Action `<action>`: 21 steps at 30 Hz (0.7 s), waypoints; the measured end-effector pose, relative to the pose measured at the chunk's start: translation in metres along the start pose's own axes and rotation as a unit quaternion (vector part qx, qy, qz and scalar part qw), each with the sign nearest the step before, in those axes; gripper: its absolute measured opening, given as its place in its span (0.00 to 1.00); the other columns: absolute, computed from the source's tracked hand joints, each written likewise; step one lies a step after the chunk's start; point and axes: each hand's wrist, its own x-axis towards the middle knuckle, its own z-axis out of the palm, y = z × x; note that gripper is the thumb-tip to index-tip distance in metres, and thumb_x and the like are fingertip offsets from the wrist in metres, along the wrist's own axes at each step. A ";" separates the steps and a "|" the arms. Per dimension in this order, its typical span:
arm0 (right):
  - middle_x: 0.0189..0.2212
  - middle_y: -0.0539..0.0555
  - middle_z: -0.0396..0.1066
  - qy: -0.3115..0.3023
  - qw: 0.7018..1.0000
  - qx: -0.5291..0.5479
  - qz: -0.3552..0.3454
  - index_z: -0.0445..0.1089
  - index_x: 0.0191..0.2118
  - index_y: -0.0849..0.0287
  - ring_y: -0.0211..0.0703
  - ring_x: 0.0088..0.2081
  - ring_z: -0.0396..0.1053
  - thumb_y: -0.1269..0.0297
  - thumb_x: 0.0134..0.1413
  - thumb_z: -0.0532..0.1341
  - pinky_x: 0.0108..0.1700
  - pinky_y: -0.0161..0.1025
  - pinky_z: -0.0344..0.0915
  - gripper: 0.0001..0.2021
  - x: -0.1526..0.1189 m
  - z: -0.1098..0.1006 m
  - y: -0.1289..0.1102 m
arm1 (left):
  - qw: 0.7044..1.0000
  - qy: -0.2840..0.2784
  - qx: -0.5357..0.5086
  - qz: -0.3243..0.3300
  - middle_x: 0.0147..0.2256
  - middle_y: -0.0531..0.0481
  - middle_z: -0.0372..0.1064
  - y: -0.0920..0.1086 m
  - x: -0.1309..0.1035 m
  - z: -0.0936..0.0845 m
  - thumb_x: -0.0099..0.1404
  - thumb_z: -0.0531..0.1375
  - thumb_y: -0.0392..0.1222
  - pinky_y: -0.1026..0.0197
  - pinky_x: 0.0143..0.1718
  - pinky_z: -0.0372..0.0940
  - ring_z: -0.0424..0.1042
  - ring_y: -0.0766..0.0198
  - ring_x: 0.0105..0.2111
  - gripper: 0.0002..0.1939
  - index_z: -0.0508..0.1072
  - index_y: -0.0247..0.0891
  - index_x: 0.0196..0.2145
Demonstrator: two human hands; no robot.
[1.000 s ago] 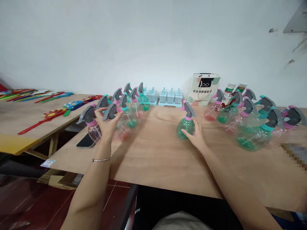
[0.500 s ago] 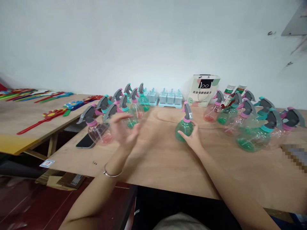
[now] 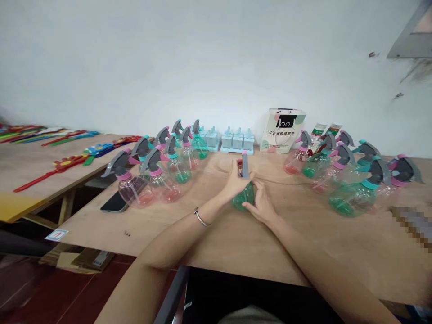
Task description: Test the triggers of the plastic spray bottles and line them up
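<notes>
A round green spray bottle point(image 3: 243, 198) with a grey and pink trigger head stands on the wooden table in front of me. My left hand point(image 3: 237, 179) is wrapped round its neck, just under the trigger head, and hides the collar. Lower down, my right hand point(image 3: 262, 202) grips the green body from the right side. A bracelet circles my left wrist. To the left stands a group of pink and green spray bottles point(image 3: 135, 191), and another group of spray bottles point(image 3: 353, 198) stands on the right.
Pale blue ice-pop moulds point(image 3: 238, 141) and a printed paper bag point(image 3: 282, 130) stand along the wall. A phone point(image 3: 114, 202) lies by the left bottles. Colourful flower-shaped hand toys point(image 3: 69, 163) lie on the neighbouring table. A pixelated patch point(image 3: 413, 222) covers something at right.
My left hand has moved right, from open in the air near the left bottles to the green bottle's neck. The bottle has shifted slightly left, its trigger head turned, with my right hand still on it.
</notes>
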 end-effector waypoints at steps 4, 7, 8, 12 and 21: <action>0.55 0.67 0.60 0.223 0.971 -0.065 0.055 0.54 0.59 0.60 0.58 0.59 0.60 0.44 0.62 0.53 0.62 0.63 0.58 0.28 0.049 -0.044 0.052 | 1.000 -0.012 -0.024 0.015 0.47 0.44 0.69 0.005 0.002 -0.019 0.55 0.66 0.40 0.57 0.46 0.66 0.69 0.59 0.47 0.17 0.66 0.40 0.42; 0.57 0.74 0.57 0.324 0.926 -0.128 0.145 0.54 0.58 0.69 0.61 0.62 0.55 0.46 0.55 0.61 0.65 0.61 0.51 0.35 0.093 -0.081 0.099 | 0.995 -0.086 -0.044 0.000 0.45 0.45 0.70 0.013 0.006 -0.032 0.54 0.65 0.40 0.60 0.38 0.65 0.70 0.61 0.41 0.14 0.69 0.38 0.39; 0.58 0.76 0.56 0.327 0.915 -0.139 0.191 0.53 0.58 0.70 0.63 0.63 0.54 0.48 0.52 0.63 0.66 0.61 0.50 0.37 0.105 -0.091 0.113 | 0.992 -0.112 -0.048 -0.012 0.44 0.45 0.70 0.016 0.006 -0.035 0.54 0.65 0.40 0.61 0.35 0.64 0.69 0.63 0.37 0.14 0.70 0.38 0.39; 0.59 0.79 0.57 0.276 0.894 -0.159 0.315 0.50 0.59 0.72 0.67 0.62 0.56 0.56 0.45 0.67 0.64 0.60 0.50 0.41 0.127 -0.105 0.148 | 0.982 -0.167 -0.066 -0.056 0.44 0.46 0.72 0.025 0.006 -0.041 0.53 0.65 0.41 0.62 0.31 0.62 0.65 0.70 0.28 0.14 0.72 0.37 0.39; 0.54 0.66 0.65 0.163 0.967 -0.070 0.185 0.58 0.58 0.62 0.58 0.56 0.65 0.49 0.45 0.67 0.60 0.58 0.60 0.37 0.063 -0.054 0.101 | 0.964 -0.157 -0.196 -0.086 0.44 0.45 0.75 0.036 0.007 -0.062 0.49 0.67 0.41 0.54 0.50 0.67 0.72 0.56 0.48 0.17 0.74 0.37 0.39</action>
